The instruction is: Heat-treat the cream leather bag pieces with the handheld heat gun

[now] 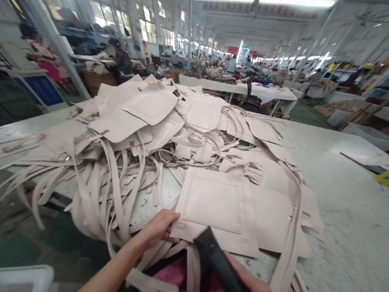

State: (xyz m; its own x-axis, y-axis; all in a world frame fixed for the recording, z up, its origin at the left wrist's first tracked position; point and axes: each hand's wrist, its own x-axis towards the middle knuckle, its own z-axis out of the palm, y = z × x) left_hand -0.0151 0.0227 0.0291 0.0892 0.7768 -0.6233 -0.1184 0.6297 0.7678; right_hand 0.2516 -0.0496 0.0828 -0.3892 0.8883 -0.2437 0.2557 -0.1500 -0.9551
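Tube lights (296,2) hang above the workshop, with windows (148,30) along the left wall. A person (120,62) in a dark patterned top is at the left, beyond a blue panel (40,88). A white bench (280,94) stands farther back. A clear bin (374,136) sits at right, and a white-rimmed tub (38,274) at lower left.
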